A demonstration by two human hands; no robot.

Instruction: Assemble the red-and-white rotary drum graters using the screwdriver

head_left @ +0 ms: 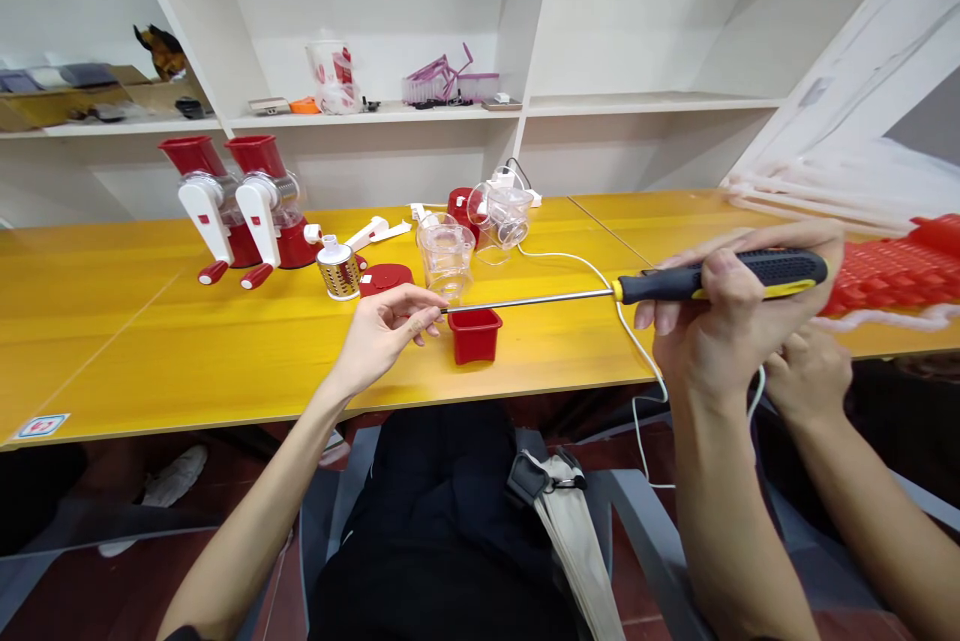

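A long screwdriver with a black and yellow handle lies almost level above the table's front part. Its handle rests in my right hand, fingers curled round it. At the other end of the shaft, my left hand pinches the tip between thumb and fingers; whether a small screw sits there is too small to tell. Just beneath the shaft stands a red square cup. Behind it are a clear plastic housing, a round red base and a metal grater drum.
Two assembled red and white drum graters stand at the back left. White crank parts and another clear housing lie behind. A white cable hangs over the table edge. Another person's hand and red netting are at right.
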